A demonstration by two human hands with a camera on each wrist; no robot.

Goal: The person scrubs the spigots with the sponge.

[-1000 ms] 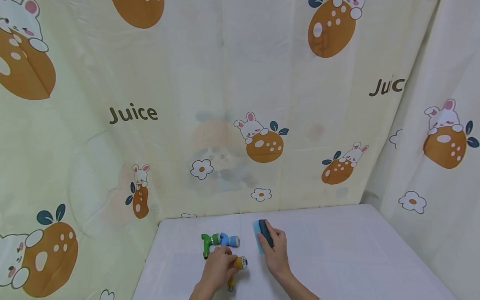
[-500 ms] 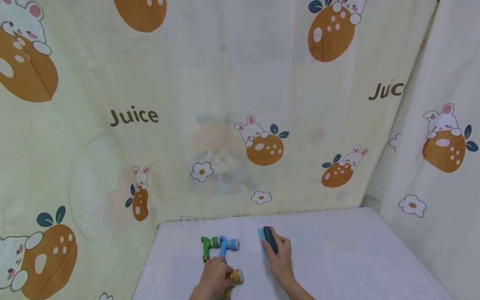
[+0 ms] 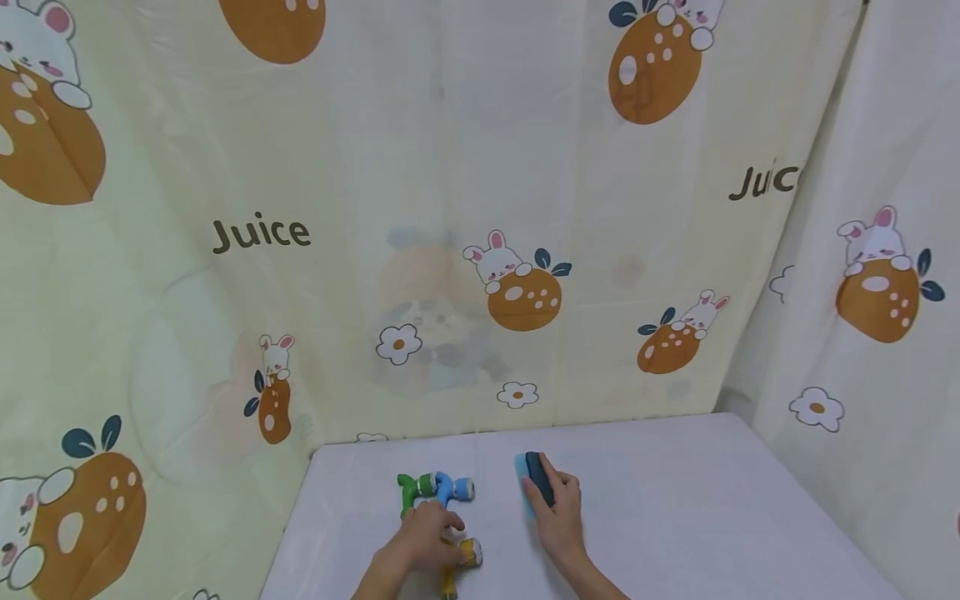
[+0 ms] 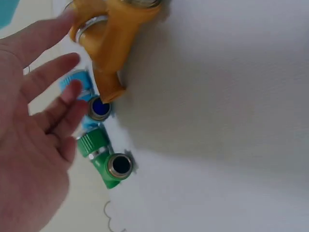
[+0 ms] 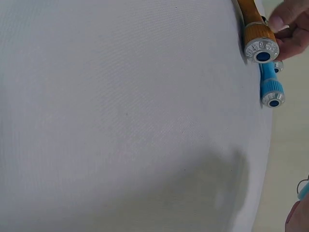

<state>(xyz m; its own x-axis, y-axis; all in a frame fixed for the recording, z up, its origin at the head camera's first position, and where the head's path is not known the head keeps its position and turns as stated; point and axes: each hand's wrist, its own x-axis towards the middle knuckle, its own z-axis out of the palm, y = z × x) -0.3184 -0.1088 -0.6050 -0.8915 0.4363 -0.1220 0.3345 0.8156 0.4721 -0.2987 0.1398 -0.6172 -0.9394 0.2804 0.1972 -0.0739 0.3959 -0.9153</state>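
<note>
In the head view my left hand [image 3: 420, 537] is over the yellow hose nozzle [image 3: 471, 552], which lies on the table. The left wrist view shows that hand's fingers [image 4: 50, 72] spread and fairly straight, with the thumb at the orange-yellow nozzle body [image 4: 116, 43]. Just beyond lie a green nozzle [image 3: 424, 485] and a blue nozzle [image 3: 463, 489], side by side. Farther right, my right hand [image 3: 561, 512] grips a dark blue block with a light blue layer, like a scrub brush [image 3: 539, 477]. Its underside is hidden.
A white-covered table [image 3: 660, 500] extends to both sides. A pale curtain [image 3: 450, 167] printed with rabbits and oranges hangs along its back edge, with another curtain [image 3: 885, 375] on the right.
The yellow nozzle has come nearer the front of the table under my left hand. That hand's fingers have since loosened and lifted off it somewhat. My right hand keeps its grip, shifting slightly right.
</note>
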